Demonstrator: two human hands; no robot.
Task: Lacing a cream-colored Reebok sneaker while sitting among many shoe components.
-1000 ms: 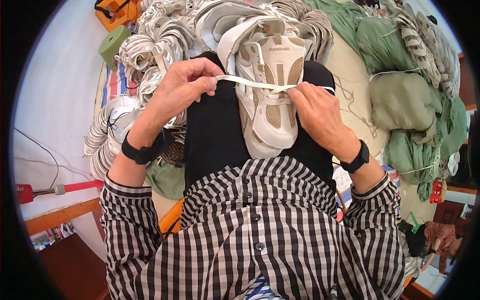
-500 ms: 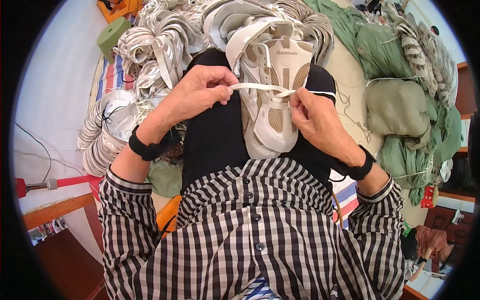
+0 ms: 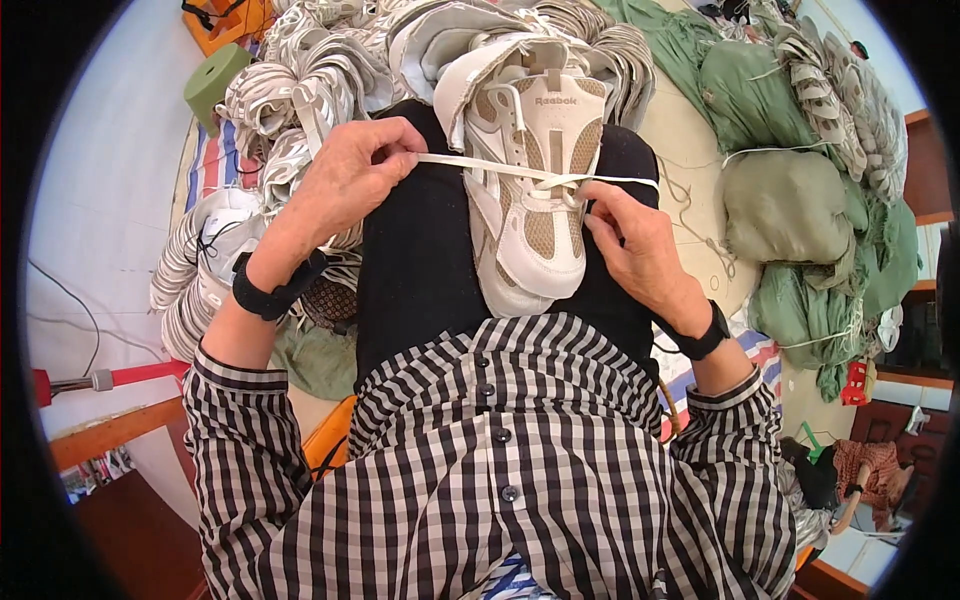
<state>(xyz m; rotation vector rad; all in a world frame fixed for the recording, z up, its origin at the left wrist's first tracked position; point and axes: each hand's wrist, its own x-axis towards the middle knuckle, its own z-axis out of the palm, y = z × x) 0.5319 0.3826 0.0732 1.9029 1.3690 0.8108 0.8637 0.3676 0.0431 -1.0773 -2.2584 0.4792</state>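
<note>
The left hand [image 3: 362, 170] is pinching one end of a flat white lace [image 3: 470, 162] between thumb and forefinger, and the lace is running in a straight line from there to a crossing over the shoe. The right hand [image 3: 640, 245] is hovering at that crossing, its thumb and forefinger standing parted; the forefinger's tip is lying right by the lace, though whether it is pressing on it I cannot tell. The lace's other end is trailing rightward past the forefinger onto the person's thigh. Beneath the lace, the beige and white shoe [image 3: 541, 235] is resting on the black trousers [image 3: 420, 250], its toe pointing toward the person's belly and its tongue [image 3: 562, 125] lying away. Each wrist is wearing a black band, and a checked shirt [image 3: 480, 450] is covering the torso. Beyond the knees, stacked shoe uppers [image 3: 310, 85] are spreading up and to the left, where a green stool [image 3: 217, 82] is standing beside them. On the right, green bundles [image 3: 785, 205] are lying along the pale floor [image 3: 690, 150], and farther off at lower right a person in a patterned top [image 3: 870, 468] is showing.
</note>
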